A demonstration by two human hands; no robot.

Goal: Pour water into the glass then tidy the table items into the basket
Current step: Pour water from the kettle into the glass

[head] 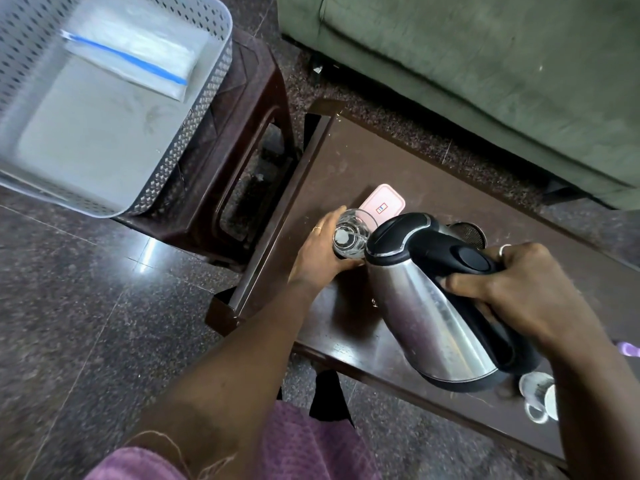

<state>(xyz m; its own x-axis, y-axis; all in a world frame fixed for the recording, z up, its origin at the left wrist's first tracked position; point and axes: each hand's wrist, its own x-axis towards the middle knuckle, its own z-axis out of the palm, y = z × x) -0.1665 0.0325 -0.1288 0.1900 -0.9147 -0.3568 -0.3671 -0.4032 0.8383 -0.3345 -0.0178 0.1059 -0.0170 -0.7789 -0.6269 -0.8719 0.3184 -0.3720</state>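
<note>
A clear glass point(351, 233) stands on the dark brown table point(363, 161), and my left hand point(322, 252) is wrapped around its side. My right hand point(519, 289) grips the black handle of a steel electric kettle point(433, 306), which is tilted with its spout at the glass rim. A pink lidded box point(384, 202) lies just behind the glass. The grey perforated basket point(207, 109) sits on a brown stool at the upper left and holds a zip bag point(131, 60) with a blue seal.
A round dark mesh strainer point(469, 233) lies behind the kettle. A white cup point(538, 393) rests at the table's near right corner. A green sofa point(485, 71) runs along the far side. The brown plastic stool point(249, 133) stands left of the table on polished stone floor.
</note>
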